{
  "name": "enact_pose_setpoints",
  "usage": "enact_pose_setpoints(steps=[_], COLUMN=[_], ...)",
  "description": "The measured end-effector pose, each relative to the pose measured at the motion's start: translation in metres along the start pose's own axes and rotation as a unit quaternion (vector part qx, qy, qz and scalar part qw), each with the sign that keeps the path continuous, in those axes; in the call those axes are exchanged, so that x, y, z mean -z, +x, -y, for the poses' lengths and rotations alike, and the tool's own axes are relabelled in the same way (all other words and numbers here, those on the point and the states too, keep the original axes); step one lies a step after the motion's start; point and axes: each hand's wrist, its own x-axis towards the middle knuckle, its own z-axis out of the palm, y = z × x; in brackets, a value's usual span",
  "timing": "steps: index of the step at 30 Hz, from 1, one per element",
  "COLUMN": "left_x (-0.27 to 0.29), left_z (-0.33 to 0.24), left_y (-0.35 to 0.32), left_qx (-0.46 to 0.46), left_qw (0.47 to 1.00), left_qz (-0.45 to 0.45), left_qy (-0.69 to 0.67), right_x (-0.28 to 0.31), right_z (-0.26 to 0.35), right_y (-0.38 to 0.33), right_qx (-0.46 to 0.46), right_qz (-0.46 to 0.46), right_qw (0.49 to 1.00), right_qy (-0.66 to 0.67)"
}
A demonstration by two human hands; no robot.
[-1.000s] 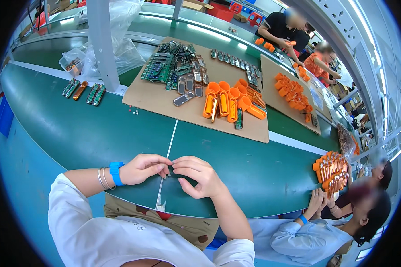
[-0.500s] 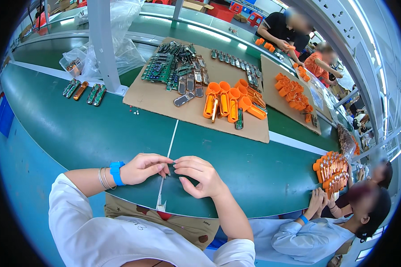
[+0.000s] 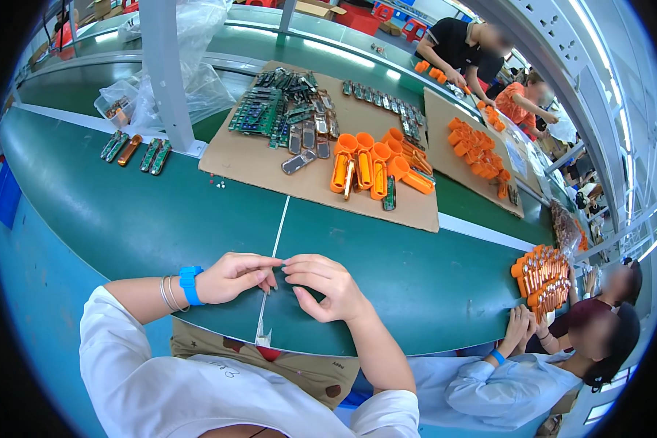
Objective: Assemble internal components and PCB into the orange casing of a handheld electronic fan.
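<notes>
Near the front edge of the green table, my left hand [image 3: 233, 278] and my right hand [image 3: 324, 286] meet with their fingertips touching or almost touching. Both have loosely bent fingers, and I see nothing held in them. The right thumb stands apart from its fingers; the left index finger points toward the right hand. Beyond them, a cardboard sheet [image 3: 230, 166] carries orange plastic cups with side sleeves [image 3: 358, 168], a pile of green circuit boards [image 3: 259, 109] and several slim devices with grey faces [image 3: 299, 162]. One small board [image 3: 390, 193] leans by the cups.
Several small boards [image 3: 152, 156] and one copper-coloured piece [image 3: 130, 150] lie at the left, near a grey post [image 3: 169, 80] and a clear plastic bin [image 3: 117, 102]. At the right, a co-worker's hands [image 3: 518, 325] touch an orange cluster of copper-coloured pieces [image 3: 540, 277].
My hands keep almost the same pose. The table scene has shifted very slightly left in the picture. Co-workers at the far side and at the right have moved a little.
</notes>
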Motion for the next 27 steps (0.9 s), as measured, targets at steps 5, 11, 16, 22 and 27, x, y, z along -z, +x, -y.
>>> enact_pose_setpoints(steps=[5, 11, 16, 22, 27], left_x=[0.01, 0.005, -0.01, -0.026, -0.003], left_z=[-0.002, -0.003, -0.011, -0.007, 0.001], left_y=[-0.011, 0.011, 0.014, 0.018, 0.008], left_qx=[-0.004, 0.007, -0.035, -0.037, -0.012], left_qw=[1.0, 0.997, 0.984, 0.989, 0.989], left_qz=[0.005, 0.021, -0.057, -0.077, -0.071], left_qy=[0.019, 0.07, 0.163, 0.118, 0.131], right_x=[-0.012, -0.002, -0.004, -0.01, -0.021], right_z=[0.001, -0.019, -0.034, -0.029, -0.032], right_y=[0.006, -0.006, 0.006, -0.004, -0.001], right_qx=[-0.007, 0.004, 0.015, 0.015, 0.054], right_qz=[-0.007, -0.058, -0.087, -0.125, -0.114], right_qw=[1.0, 0.998, 0.996, 0.992, 0.991], right_qy=[0.018, 0.007, -0.011, -0.019, -0.048])
